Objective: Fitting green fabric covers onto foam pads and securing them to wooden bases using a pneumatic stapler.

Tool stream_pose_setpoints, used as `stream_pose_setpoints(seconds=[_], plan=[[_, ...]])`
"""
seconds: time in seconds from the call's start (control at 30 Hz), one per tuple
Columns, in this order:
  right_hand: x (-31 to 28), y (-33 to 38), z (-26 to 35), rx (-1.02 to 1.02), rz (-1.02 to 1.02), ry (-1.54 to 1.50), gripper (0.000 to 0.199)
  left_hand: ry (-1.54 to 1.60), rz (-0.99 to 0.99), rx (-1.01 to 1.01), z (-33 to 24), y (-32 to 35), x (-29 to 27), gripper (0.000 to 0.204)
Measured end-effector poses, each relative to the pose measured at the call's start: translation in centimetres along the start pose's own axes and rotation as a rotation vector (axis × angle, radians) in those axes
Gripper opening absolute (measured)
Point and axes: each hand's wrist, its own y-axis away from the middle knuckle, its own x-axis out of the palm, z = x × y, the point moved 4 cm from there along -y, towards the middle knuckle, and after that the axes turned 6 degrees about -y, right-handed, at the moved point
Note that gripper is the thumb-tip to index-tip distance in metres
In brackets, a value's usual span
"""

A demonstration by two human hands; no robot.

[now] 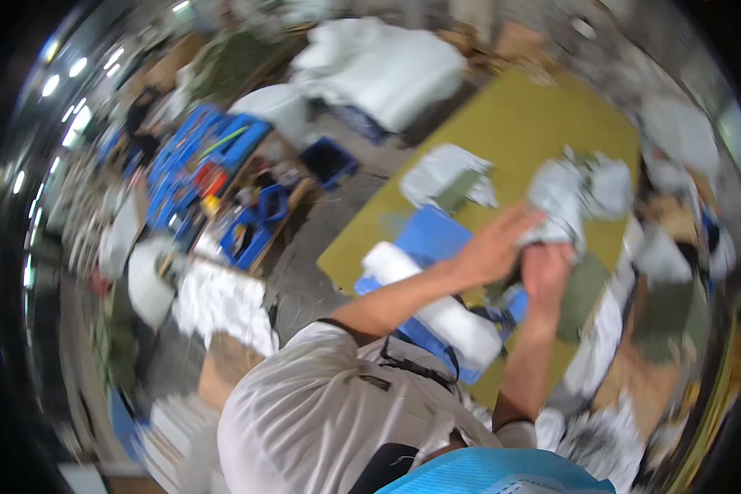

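A crumpled pale grey plastic bag (554,198) is between my hands, over the right part of a yellow-green tabletop (510,115). My left hand (502,237) reaches in from the left, its fingers closed at the bag's near left side. Just below the bag, my right hand (546,267) is closed, gripping its lower edge. Blur hides the fingertips and anything inside the bag. Nearer my body, a white roll (436,309) lies aslant beside a flat blue thing (435,232). Farther off lies another pale bag (445,171) with a green piece at it.
Left of the table, a bench carries blue bins (243,239) and small parts. A dark blue crate (329,162) stands on the floor. Behind is a large white wrapped bundle (379,70). Crumpled white sheeting (226,303) lies at left; bags and cardboard (650,383) crowd the right.
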Motion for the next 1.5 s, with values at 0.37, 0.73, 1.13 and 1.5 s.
stream_pose_setpoints(seconds=[0.37,0.73,1.13,1.5], plan=[[-4.8,3.3,2.2,-0.070,-0.041,0.918,0.039,0.123,0.015,-0.031,-9.1,2.0,-3.5,0.047],[5.3,7.0,0.6,0.239,0.344,1.355,0.036,0.462,-0.122,0.249,-16.9,2.9,-8.2,0.019],[9.9,7.5,-21.6,0.871,1.319,1.769,0.035,0.307,-0.411,-0.836,4.4,17.5,-16.6,0.027],[9.9,7.6,-26.4,0.512,1.253,1.778,0.053,0.188,-0.444,-1.477,27.8,33.9,-9.2,0.038]])
